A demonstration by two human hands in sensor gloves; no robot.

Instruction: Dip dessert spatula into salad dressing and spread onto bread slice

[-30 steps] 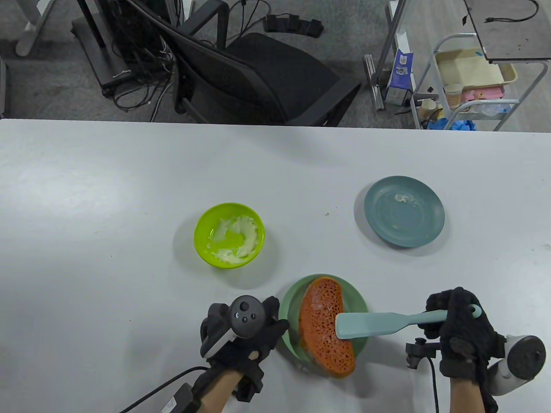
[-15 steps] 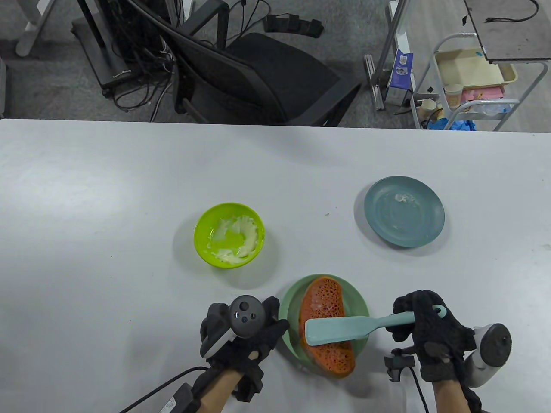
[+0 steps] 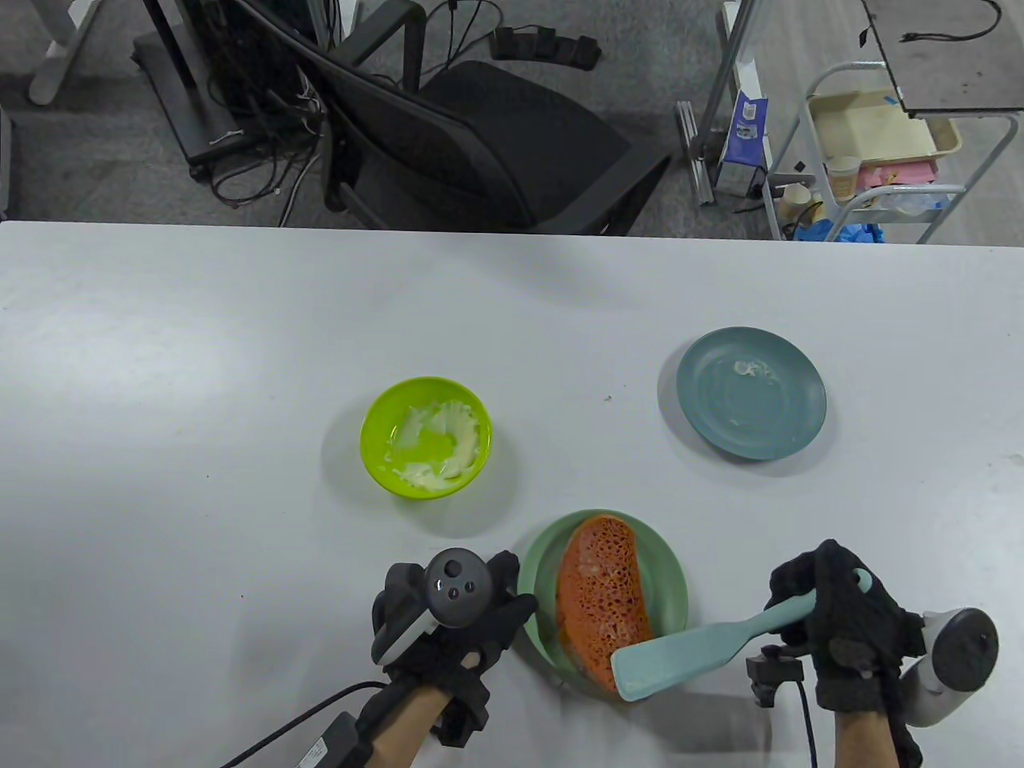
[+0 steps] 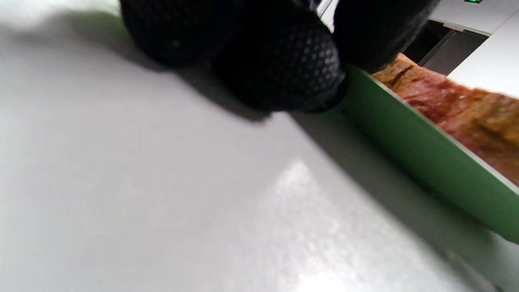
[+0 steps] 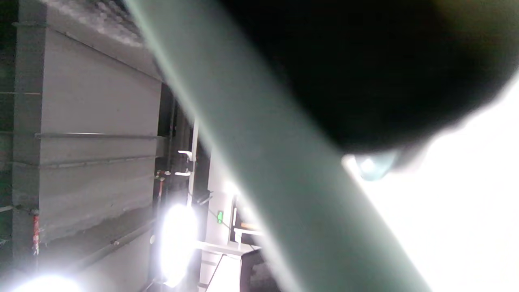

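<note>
— Where the table meets its near edge, what is the right hand doing?
— Its fingers are curled round the handle of the dessert spatula; the blade lies over the near end of the bread slice and hides that end.
— And the bread?
— On the green plate, near the table's near edge. The left hand rests against the plate's left rim, fingers loosely bent, gripping nothing.
— The salad dressing?
— In the lime bowl, mid-table. The right wrist view is blurred: only the handle and dark glove.
</note>
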